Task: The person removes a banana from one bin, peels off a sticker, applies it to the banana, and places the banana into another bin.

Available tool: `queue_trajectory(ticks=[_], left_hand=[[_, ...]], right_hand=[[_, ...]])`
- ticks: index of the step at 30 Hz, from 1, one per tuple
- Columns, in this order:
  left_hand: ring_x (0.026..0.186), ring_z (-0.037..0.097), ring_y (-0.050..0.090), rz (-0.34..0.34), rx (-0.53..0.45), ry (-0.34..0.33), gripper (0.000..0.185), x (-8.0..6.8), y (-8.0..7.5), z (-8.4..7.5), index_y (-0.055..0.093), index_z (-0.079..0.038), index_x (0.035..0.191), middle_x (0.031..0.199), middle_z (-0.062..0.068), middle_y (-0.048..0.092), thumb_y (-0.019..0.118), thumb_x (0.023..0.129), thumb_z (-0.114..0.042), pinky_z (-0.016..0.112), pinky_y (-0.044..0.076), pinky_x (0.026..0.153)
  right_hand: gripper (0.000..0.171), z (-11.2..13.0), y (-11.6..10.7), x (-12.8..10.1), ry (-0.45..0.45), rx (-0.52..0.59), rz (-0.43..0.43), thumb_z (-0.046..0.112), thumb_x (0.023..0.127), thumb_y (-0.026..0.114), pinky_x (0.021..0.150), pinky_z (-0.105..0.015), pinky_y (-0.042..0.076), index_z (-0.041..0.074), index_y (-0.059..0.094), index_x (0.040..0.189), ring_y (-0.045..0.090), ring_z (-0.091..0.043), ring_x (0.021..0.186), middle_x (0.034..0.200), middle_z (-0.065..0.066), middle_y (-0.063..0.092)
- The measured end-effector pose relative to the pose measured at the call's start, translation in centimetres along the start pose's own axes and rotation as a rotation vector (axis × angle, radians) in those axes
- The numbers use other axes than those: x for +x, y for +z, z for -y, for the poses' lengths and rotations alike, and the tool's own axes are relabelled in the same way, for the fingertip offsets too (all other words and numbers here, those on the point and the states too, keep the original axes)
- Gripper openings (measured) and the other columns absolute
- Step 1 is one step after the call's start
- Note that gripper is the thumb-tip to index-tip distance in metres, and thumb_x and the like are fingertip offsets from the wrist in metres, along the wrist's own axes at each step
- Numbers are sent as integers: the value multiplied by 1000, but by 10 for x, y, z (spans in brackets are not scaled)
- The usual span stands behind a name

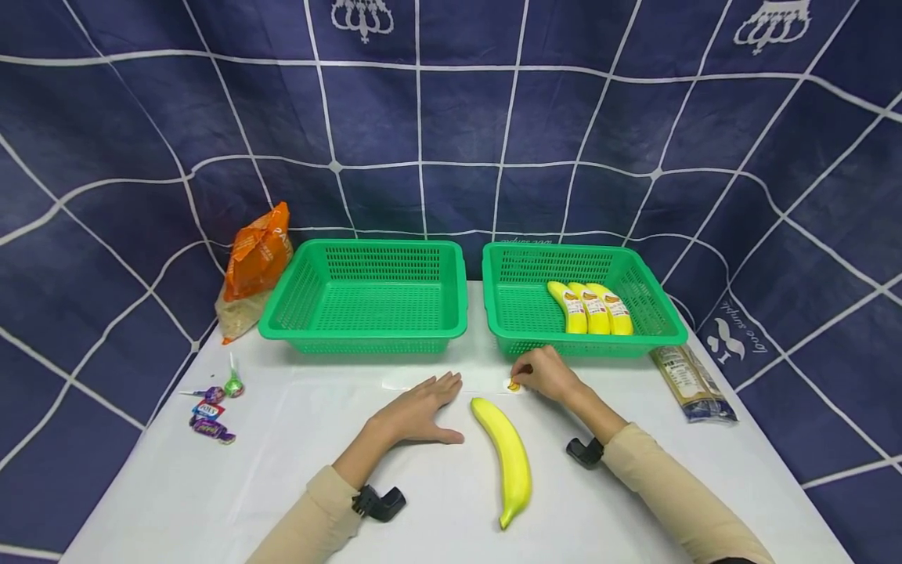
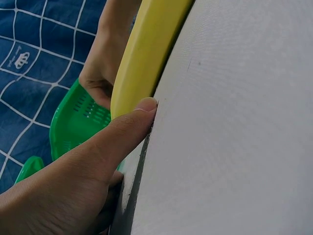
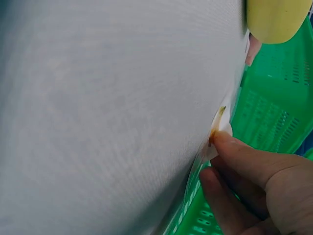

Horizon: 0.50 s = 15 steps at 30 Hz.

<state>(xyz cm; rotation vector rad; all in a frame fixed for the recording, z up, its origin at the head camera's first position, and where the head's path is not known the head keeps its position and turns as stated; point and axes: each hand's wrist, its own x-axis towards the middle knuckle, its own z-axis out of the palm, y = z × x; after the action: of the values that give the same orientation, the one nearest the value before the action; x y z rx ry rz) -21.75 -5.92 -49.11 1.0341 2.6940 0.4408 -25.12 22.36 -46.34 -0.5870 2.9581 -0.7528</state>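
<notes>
Near the front of the right basket, my right hand [image 1: 546, 372] pinches a small white sticker [image 1: 514, 386] with a banana picture. The right wrist view shows the sticker [image 3: 221, 120] under the thumb and tilted off the table. A pale, shiny strip [image 1: 423, 385] lies flat to its left. My left hand [image 1: 421, 409] rests on the table with fingers spread, its fingertips near the strip. Between the hands lies an unlabelled yellow banana [image 1: 510, 462], apart from the left thumb in the head view.
A green basket [image 1: 496, 345] at back right holds 3 labelled bananas [image 1: 595, 309]. Another green basket [image 1: 380, 345] stands beside it. An orange bag [image 1: 257, 254] and several sweets [image 1: 211, 423] are at left. A flat packet [image 1: 694, 384] lies at right.
</notes>
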Motion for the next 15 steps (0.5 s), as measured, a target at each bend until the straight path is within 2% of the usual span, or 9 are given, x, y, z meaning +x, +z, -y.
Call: queue_trajectory(ticks=[7,15], left_hand=[[151,19,21,1,17,1,101,0,0,-1,32,-8,152,161,5,27,61,79,-72,37,20,124],[151,19,22,-2,12,-5,100,-2,-3,-3,33,-8,152,161,6,27,62,80,-70,37,21,123]], right_hand=[[4,1,-2,-2,-1,-3,-14,8,81,78,54,-17,46,10,79,83,55,-6,66,77,2,75],[4,1,-8,-6,-16,6,-46,8,81,77,57,-17,50,11,79,84,61,-5,70,80,1,75]])
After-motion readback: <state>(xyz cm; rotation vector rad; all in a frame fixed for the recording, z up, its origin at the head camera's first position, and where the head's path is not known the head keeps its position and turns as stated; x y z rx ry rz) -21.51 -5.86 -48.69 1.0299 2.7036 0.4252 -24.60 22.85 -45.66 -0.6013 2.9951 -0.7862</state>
